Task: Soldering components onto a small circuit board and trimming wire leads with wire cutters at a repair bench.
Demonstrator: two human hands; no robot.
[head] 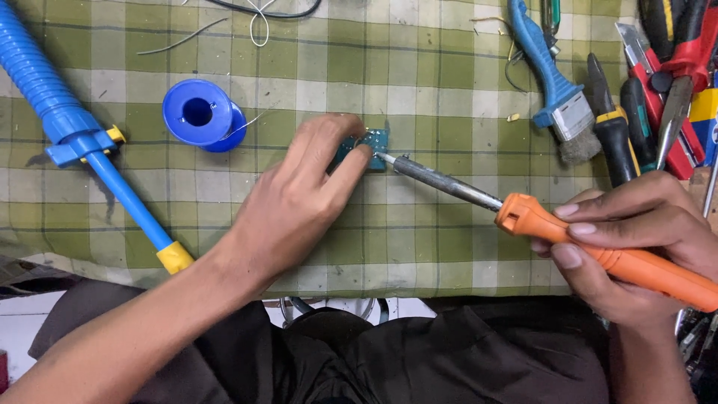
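Observation:
A small blue circuit board point(376, 140) lies on the green checked cloth point(419, 82). My left hand point(299, 198) rests over it, fingertips pinching and pressing its left part, so much of the board is hidden. My right hand point(636, 239) grips the orange handle of a soldering iron point(523, 217). Its metal shaft points left and the tip touches the board's right edge. A blue spool of solder wire point(202, 114) sits left of my left hand, a thin wire strand trailing from it toward the board.
A blue desoldering pump point(82, 135) with a yellow tip lies at the left. A blue-handled brush point(557, 90), pliers and cutters point(658, 82) crowd the right. Loose wires point(258, 15) lie at the far edge. My dark-clothed lap is below the table edge.

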